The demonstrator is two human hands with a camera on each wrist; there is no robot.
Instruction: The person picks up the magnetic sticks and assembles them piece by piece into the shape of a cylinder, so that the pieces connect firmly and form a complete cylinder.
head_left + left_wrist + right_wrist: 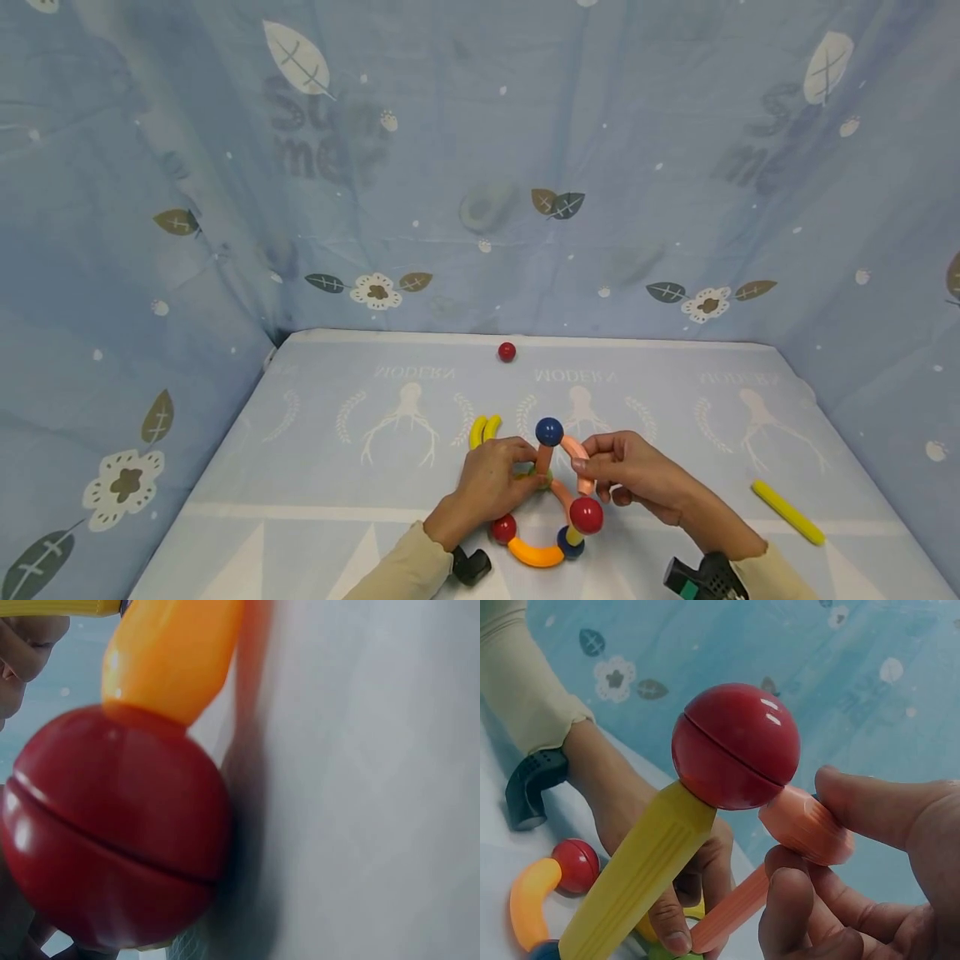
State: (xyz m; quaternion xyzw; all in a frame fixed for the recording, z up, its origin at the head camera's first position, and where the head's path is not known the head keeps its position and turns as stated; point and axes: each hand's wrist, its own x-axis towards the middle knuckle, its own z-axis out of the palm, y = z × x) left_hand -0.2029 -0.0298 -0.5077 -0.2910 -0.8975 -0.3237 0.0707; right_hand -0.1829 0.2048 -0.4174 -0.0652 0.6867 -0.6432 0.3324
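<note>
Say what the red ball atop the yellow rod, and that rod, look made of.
Red ball: glossy, probably plastic or lacquered metal, given sharp highlights and a dark seam. Yellow rod: satin, likely moulded plastic, given its even colour and lengthwise ridges.

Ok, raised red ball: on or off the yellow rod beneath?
On: right wrist view shows the yellow rod meeting the red ball, no visible gap.

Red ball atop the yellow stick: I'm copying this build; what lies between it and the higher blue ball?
In the head view, a curved pink piece, pinched by the right hand, lies between that red ball and the higher blue ball.
</note>
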